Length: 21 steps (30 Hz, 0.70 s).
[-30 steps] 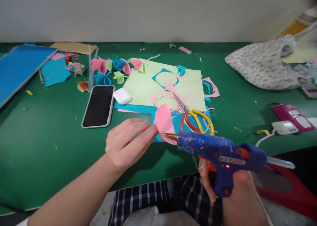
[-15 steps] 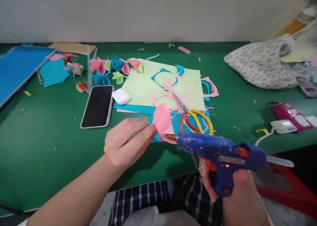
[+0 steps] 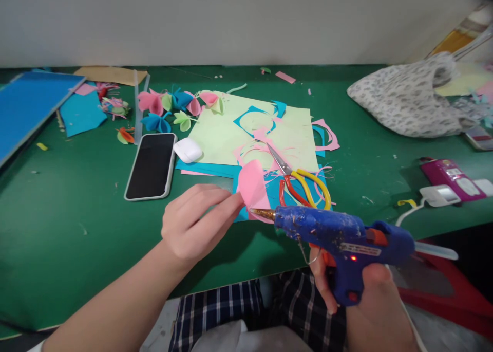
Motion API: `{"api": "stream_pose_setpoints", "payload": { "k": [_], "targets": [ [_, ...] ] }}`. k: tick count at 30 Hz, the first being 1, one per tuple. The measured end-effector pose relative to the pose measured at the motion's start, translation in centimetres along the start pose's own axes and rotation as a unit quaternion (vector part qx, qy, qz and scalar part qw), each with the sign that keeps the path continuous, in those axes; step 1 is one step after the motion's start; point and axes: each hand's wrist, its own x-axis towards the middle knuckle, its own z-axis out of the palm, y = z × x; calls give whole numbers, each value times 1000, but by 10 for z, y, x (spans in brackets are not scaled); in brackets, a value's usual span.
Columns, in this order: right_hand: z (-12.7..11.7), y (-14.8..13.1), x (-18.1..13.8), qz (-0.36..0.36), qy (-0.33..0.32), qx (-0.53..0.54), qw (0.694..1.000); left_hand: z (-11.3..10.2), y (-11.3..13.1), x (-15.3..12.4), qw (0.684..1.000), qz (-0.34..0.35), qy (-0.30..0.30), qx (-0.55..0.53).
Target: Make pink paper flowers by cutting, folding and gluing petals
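Pinched in the fingers of my left hand (image 3: 202,221) is a curved pink paper piece (image 3: 253,185). My right hand (image 3: 370,290) is wrapped round the grip of a blue hot glue gun (image 3: 327,231), whose small red light is lit. The gun's metal nozzle points left and meets the lower part of the pink paper, close to my left fingertips. A clear glue stick (image 3: 437,250) juts from the gun's back. Just beyond the gun lie scissors (image 3: 298,180) with yellow and red handles, on cut paper scraps.
Pale green sheets (image 3: 219,131) and blue paper lie mid-table under ring-shaped offcuts. A phone (image 3: 151,166) and a white earbud case (image 3: 188,150) are left of them. Several folded paper flowers (image 3: 181,101) sit behind. At right are a patterned cloth bag (image 3: 408,97) and a purple device (image 3: 454,180).
Both hands, the pink paper and the glue gun hold nearly the same position. Only the view has shifted very slightly.
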Motion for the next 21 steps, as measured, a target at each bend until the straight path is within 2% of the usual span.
{"api": "stream_pose_setpoints", "payload": {
  "k": [8, 14, 21],
  "targets": [
    [0, 0, 2, 10, -11, -9, 1000, 0, 0, 1, 1000, -14, -6, 15],
    [-1, -1, -1, -1, 19, -10, 1000, 0, 2, 3, 1000, -14, -4, 17],
    [-1, 0, 1, 7, -9, -6, 1000, -1, 2, 3, 1000, -16, -1, 1]
  ]
}}
